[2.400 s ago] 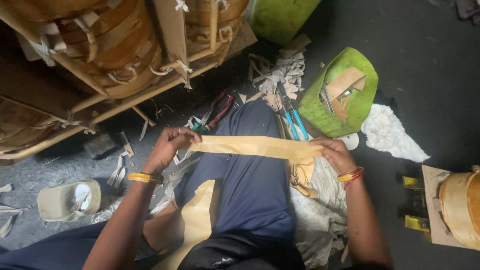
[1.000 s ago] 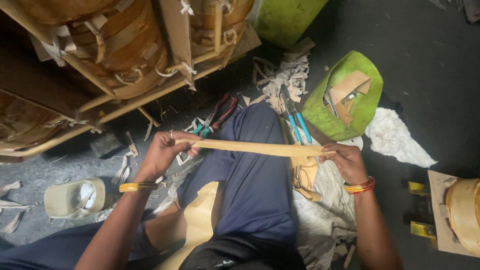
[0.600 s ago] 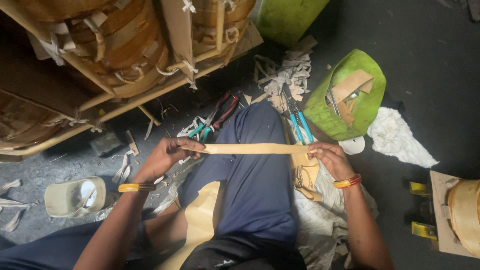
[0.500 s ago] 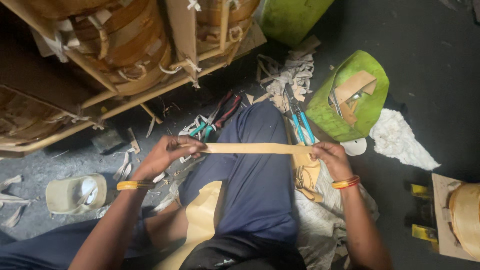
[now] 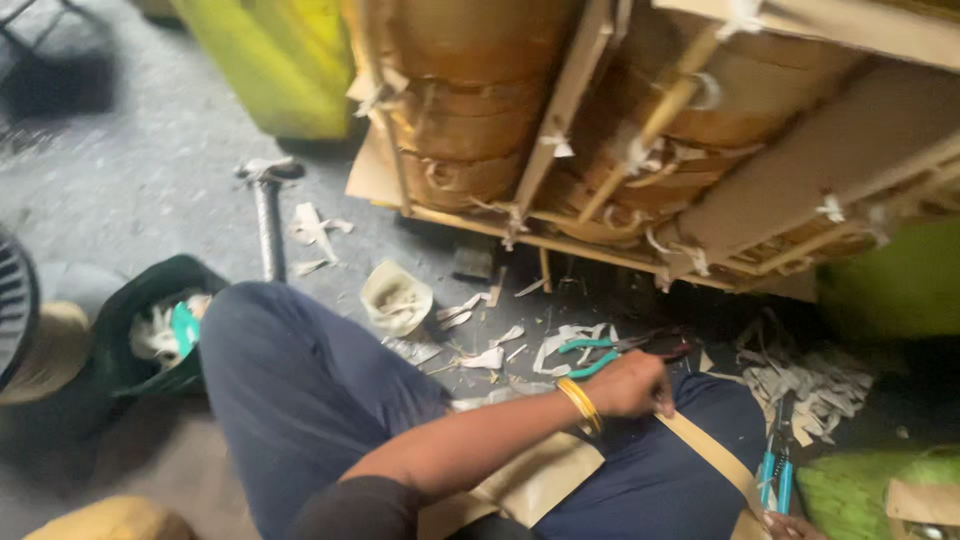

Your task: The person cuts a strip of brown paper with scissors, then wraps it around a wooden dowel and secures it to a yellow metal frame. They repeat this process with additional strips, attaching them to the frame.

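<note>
Strip taut between both hands.

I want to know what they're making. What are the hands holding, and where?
The left hand pinches one end of a tan strip; the right hand, barely visible, seems to hold its other end.

— How is the left arm being held?

— It is being stretched forward across the lap, bent at the elbow, with a yellow bangle being worn at the wrist. The left hand is being kept closed in a loose fist, knuckles up, fingers being curled down over what is being gripped.

— And the right?

— Only a sliver of the right hand is being shown at the bottom edge; its grip cannot be judged. Both legs are being kept folded, knees apart.
</note>
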